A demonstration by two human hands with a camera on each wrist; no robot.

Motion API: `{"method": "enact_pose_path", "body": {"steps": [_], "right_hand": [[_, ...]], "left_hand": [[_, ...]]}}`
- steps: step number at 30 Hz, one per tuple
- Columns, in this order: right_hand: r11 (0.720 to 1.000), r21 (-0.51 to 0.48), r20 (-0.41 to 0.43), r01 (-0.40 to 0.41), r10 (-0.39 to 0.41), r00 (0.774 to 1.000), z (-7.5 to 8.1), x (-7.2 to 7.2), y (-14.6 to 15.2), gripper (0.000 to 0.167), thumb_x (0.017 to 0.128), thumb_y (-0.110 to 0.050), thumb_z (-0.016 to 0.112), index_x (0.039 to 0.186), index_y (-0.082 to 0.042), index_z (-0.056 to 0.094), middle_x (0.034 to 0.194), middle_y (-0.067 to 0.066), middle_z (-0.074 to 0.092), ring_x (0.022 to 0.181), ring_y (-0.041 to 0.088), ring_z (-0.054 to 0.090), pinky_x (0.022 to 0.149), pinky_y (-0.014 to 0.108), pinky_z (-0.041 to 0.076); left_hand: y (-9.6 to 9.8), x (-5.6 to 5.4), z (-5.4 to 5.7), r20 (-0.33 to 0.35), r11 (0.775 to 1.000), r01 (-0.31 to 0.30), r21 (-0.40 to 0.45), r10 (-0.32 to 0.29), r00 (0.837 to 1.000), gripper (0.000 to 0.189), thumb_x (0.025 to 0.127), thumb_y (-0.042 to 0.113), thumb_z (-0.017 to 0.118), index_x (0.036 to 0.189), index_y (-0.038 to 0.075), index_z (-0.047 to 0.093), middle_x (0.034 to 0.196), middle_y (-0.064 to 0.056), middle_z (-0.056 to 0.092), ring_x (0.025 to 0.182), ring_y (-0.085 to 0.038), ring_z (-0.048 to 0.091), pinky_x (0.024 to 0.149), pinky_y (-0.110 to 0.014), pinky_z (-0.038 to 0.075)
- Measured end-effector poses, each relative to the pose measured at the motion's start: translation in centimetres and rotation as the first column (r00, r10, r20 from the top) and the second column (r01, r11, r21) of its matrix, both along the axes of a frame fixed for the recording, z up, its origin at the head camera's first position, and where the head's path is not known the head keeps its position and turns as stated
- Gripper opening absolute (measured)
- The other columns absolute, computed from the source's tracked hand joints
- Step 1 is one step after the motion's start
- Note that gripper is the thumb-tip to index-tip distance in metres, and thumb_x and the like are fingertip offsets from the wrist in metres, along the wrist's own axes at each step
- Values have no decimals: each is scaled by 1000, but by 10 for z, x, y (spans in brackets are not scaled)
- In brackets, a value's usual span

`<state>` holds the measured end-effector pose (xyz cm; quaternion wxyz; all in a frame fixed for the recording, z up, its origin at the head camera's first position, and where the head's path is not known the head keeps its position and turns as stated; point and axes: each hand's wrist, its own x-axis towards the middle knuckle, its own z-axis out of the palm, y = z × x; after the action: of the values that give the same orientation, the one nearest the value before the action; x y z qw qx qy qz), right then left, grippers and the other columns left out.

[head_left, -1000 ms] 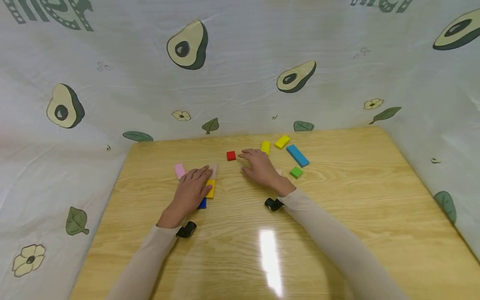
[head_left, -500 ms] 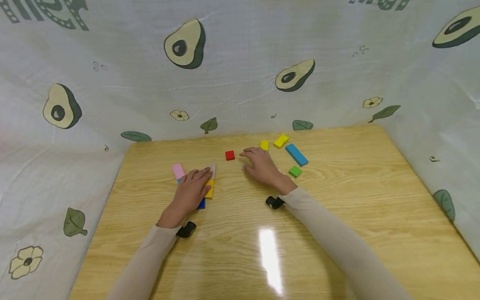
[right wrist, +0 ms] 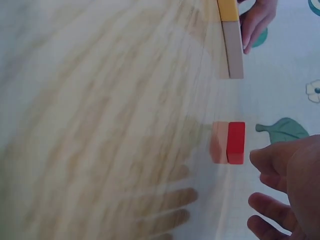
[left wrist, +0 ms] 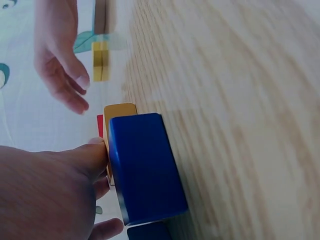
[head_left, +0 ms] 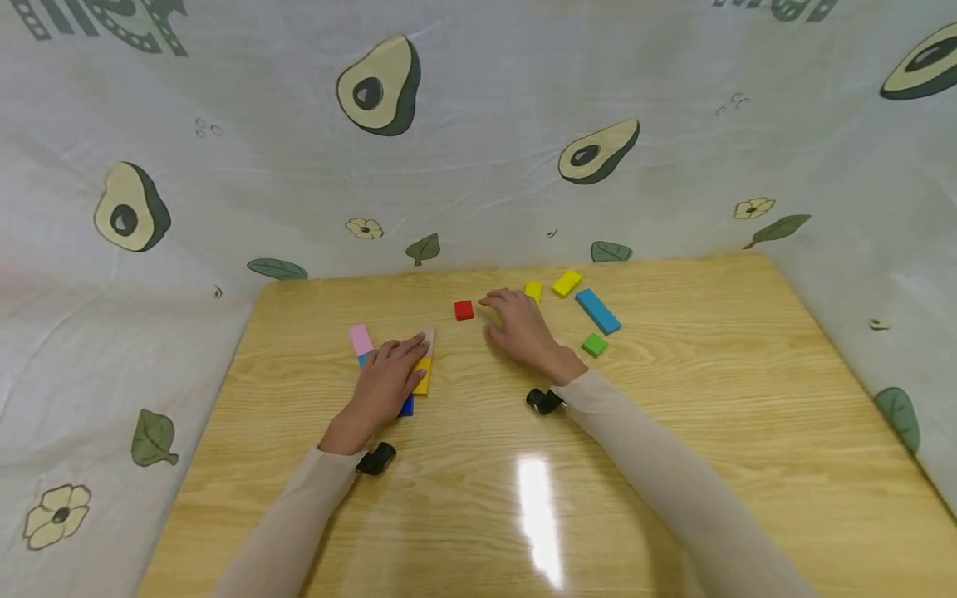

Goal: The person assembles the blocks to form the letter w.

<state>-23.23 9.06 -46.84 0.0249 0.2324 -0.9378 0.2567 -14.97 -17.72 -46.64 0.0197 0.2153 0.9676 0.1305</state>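
My left hand (head_left: 385,378) lies over a cluster of flat toy blocks, fingers stretched across their tops. Around it show a pink block (head_left: 360,339), a sliver of light blue block (head_left: 363,358), a pale block (head_left: 429,334), an orange-yellow block (head_left: 423,379) and a dark blue block (head_left: 407,406); the cluster's middle is hidden. In the left wrist view the thumb touches the orange-yellow block (left wrist: 120,109) beside the dark blue block (left wrist: 147,170). Just right of a small red block (head_left: 463,310), my right hand (head_left: 523,330) hovers with loosely bent fingers, holding nothing.
Beyond the right hand are two yellow blocks, one partly covered (head_left: 533,290) and one farther right (head_left: 566,282). A long blue block (head_left: 597,311) and a green block (head_left: 594,345) lie to its right. A printed cloth (head_left: 478,166) hangs behind the wooden table (head_left: 673,399).
My right hand has shifted slightly toward the back, and a pale block that showed beside its wrist is now covered. The left hand stays on the cluster; the red block has not moved.
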Motion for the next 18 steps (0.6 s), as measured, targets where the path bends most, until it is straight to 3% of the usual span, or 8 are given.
{"method": "enact_pose_path", "body": {"steps": [18], "right_hand": [[998,70,28,10,-12,1000,2,-13,-19,48,101,-15,69,147,-5,62,150,18,57,140,42,48,120,58,31]], "left_hand": [[0,1,3,45,999,-29,17,28,999,50,111,22,58,157,6,51,167,-13,42,143,-45,44,117,-65,35]]}}
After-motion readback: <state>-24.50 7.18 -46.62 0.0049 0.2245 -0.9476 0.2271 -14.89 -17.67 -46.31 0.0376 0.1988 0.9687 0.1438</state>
